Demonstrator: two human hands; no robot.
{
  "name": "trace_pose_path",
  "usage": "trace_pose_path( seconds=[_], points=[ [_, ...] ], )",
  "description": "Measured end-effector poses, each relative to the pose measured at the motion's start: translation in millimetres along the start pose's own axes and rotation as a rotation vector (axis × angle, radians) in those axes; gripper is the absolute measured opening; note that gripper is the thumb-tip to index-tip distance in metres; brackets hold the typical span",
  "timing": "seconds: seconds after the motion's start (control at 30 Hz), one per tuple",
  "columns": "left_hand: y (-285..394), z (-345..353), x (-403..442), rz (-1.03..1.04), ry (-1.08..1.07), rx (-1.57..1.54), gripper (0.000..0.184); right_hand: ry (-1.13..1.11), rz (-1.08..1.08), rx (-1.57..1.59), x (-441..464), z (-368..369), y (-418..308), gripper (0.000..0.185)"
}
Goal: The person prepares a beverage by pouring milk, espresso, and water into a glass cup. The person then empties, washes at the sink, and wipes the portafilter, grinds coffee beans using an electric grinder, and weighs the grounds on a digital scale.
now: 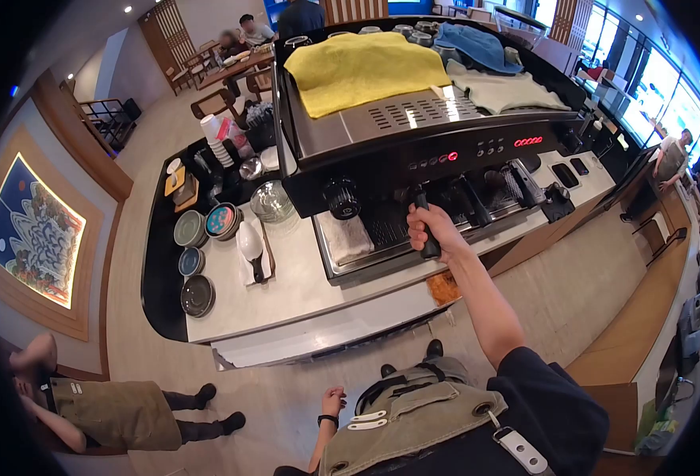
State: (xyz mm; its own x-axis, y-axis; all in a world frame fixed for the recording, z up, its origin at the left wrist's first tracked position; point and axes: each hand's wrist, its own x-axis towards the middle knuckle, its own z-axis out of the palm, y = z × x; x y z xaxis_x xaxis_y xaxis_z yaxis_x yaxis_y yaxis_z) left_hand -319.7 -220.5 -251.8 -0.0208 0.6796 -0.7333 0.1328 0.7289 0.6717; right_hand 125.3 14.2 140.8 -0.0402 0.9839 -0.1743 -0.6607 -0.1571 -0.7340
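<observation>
My right hand (437,232) is closed around the black handle of a portafilter (427,246) at the front of a large espresso machine (350,147). The portafilter's head end is hidden under the machine's front panel. More black handles (477,208) show to the right of this hand. My left hand (333,402) hangs low beside my apron (413,408), away from the counter, fingers loosely bent and nothing visible in them. A black round knob or cup (340,197) sits on the machine's left front, above a folded white cloth (345,237) on the drip tray.
Left on the counter (302,291) are stacked bowls (197,296), a white scoop (250,242), a glass bowl (273,202) and paper cups (216,140). Yellow (366,67) and blue cloths (477,46) lie atop the machine. A co-worker in an apron (120,412) stands at lower left.
</observation>
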Motion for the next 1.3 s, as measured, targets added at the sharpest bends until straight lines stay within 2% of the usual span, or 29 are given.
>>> trace_pose_path(
  seconds=[0.07,0.23,0.37,0.4,0.53,0.63,0.7,0.77,0.87,0.9,0.97,1.03,1.07,1.17,1.23,1.3],
  points=[
    [-27.1,-1.8,-0.2,-0.142,0.107,-0.022,0.029,0.023,0.006,-0.032,-1.4,3.6,-1.8,0.005],
    [-94.3,-3.5,-3.3,-0.185,0.15,-0.138,0.027,0.04,0.027,-0.041,-1.7,-1.3,-4.0,0.006],
    [-78.0,12.8,-10.6,-0.154,0.131,-0.175,0.028,0.037,0.011,-0.007,-0.7,1.0,-0.1,0.008],
    [-65.2,21.4,-13.2,-0.15,0.154,-0.049,0.028,0.04,0.008,-0.023,2.4,-1.2,2.5,0.017],
    [-38.7,39.3,0.6,-0.133,0.133,-0.209,0.023,0.122,-0.065,-0.006,9.6,15.2,16.9,0.01],
    [-22.4,43.2,11.3,-0.118,0.103,-0.218,0.023,0.076,0.023,-0.007,7.8,-0.8,8.5,0.008],
    [-16.2,41.4,13.6,-0.108,0.094,-0.208,0.025,-0.07,0.1,-0.128,-3.2,-24.2,-23.6,0.006],
    [-16.1,38.8,17.5,-0.099,0.109,-0.203,0.024,-0.06,0.093,-0.068,-1.2,-22.8,-18.8,0.007],
    [-28.6,34.9,19.3,-0.144,0.136,-0.261,0.023,0.08,-0.041,-0.082,8.8,7.4,12.4,0.018],
    [-31.3,32.4,8.3,-0.148,0.125,-0.18,0.023,-0.048,0.1,-0.137,7.8,-24.3,-8.3,0.02],
    [-24.9,31.7,3.7,-0.134,0.088,-0.018,0.023,-0.093,0.115,-0.111,-1.5,-33.3,-26.2,0.017],
    [-21.0,34.0,15.2,-0.09,0.102,-0.009,0.024,0.061,0.002,-0.245,11.4,-20.0,4.2,0.007],
    [-14.4,42.1,14.8,-0.103,0.108,-0.039,0.025,0.061,-0.068,-0.011,5.6,17.0,15.5,0.004],
    [-30.6,31.5,4.1,-0.13,0.084,-0.113,0.026,-0.072,0.151,-0.085,-2.6,-32.1,-29.4,0.007],
    [-25.8,32.3,-0.5,-0.008,0.101,-0.014,0.025,-0.008,0.061,-0.072,-1.6,-14.3,-12.4,0.011],
    [-24.9,39.2,-2.5,-0.044,0.1,-0.067,0.025,0.112,-0.078,-0.115,8.1,19.1,17.7,0.013]
  ],
)
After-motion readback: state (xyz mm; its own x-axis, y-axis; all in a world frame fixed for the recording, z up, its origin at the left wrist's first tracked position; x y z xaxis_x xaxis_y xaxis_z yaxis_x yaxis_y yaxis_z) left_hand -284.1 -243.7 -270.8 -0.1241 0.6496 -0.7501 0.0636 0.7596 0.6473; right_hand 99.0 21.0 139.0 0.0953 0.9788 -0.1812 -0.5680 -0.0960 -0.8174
